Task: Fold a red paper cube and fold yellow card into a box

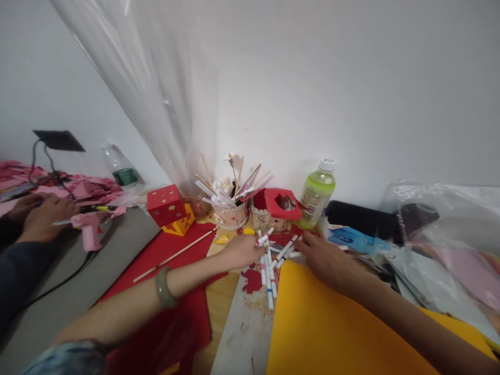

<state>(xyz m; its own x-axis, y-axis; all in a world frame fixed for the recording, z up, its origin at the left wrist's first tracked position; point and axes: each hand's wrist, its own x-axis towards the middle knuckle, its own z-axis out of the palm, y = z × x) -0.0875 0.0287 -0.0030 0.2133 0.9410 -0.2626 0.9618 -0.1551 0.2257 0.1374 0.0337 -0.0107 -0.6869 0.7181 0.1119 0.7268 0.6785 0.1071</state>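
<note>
A loose pile of white marker pens [269, 278] with coloured bands lies in the middle of the table. My left hand [242, 251], with a green bangle on its wrist, is closed on a white marker with red bands [265, 237] at the pile's top. From the right, my right hand [324, 260] reaches in with bent fingers, closed at the end of another marker [286, 249]. Its fingertips are partly hidden. Behind the pile stands a decorated pot [231, 217] full of sticks and white pens. Beside that pot is a red paper box [282, 203] with a cut-out hole.
Yellow card [324, 323] lies under my right arm, red card [172, 307] under my left. A red dotted box [166, 204] and a green-liquid bottle [318, 195] stand behind. At left, another person's hand [49, 216] is near a pink glue gun [89, 232]. Plastic bags lie right.
</note>
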